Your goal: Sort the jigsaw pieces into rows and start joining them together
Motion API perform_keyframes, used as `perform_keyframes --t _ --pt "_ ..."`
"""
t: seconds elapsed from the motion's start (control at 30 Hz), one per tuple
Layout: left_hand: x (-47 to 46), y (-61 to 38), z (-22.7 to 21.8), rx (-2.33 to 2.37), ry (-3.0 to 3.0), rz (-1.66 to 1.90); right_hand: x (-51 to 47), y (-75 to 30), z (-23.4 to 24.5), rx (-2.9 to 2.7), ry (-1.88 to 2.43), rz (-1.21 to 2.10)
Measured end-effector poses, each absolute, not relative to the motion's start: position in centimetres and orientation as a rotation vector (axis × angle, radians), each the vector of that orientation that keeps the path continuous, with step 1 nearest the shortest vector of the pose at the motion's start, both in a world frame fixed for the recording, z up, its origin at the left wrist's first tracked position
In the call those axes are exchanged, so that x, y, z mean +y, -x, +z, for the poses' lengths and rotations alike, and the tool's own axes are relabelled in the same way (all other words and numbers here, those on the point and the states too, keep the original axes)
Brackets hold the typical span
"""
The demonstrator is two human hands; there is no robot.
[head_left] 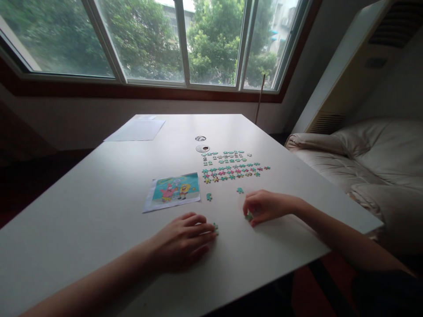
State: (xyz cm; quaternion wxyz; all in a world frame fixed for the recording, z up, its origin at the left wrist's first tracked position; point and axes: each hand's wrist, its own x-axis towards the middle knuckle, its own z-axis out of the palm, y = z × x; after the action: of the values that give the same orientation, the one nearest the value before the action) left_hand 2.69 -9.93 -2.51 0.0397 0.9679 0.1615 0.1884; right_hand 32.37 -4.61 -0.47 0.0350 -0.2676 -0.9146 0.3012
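My left hand [188, 237] lies palm down on the white table, fingers stretched out. Its fingertips touch the edge of a small green jigsaw piece [216, 228], which is partly covered. To the right, my right hand [264, 207] pinches another green jigsaw piece [249, 216] between thumb and fingers, low over the tabletop. Two loose pieces, one teal piece [209, 197] and a second teal piece [240, 190], lie just beyond the hands. Behind them, several rows of jigsaw pieces [231, 167] are spread out, mostly teal with some pink and yellow.
A printed cartoon picture [175, 189] lies left of the pieces. Two round discs [202, 149] sit behind the rows. White paper sheets [139, 130] rest at the far left of the table [82, 189]. A pale sofa [330, 149] stands on the right, below windows and a wall.
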Motion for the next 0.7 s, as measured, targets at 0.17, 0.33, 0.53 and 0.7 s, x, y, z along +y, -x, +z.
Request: perform_keyframes --t 0.17,0.33,0.53,0.7 --pt "-10.18 -2.78 -2.53 0.503 -3.019 0.614 -4.49 -32.81 -0.32 -2.804 0.983 0.896" --pt "-10.15 -2.83 -2.65 0.503 -3.072 0.663 -4.63 -32.62 -0.16 -2.855 0.937 0.851" --pt "-10.15 -2.84 -2.87 0.499 -3.088 0.671 -4.55 -32.90 0.01 -2.874 0.983 0.878" --pt "-10.15 -2.80 -2.78 0.459 -3.116 0.681 -4.54 -33.10 -0.01 -2.872 0.958 0.892"
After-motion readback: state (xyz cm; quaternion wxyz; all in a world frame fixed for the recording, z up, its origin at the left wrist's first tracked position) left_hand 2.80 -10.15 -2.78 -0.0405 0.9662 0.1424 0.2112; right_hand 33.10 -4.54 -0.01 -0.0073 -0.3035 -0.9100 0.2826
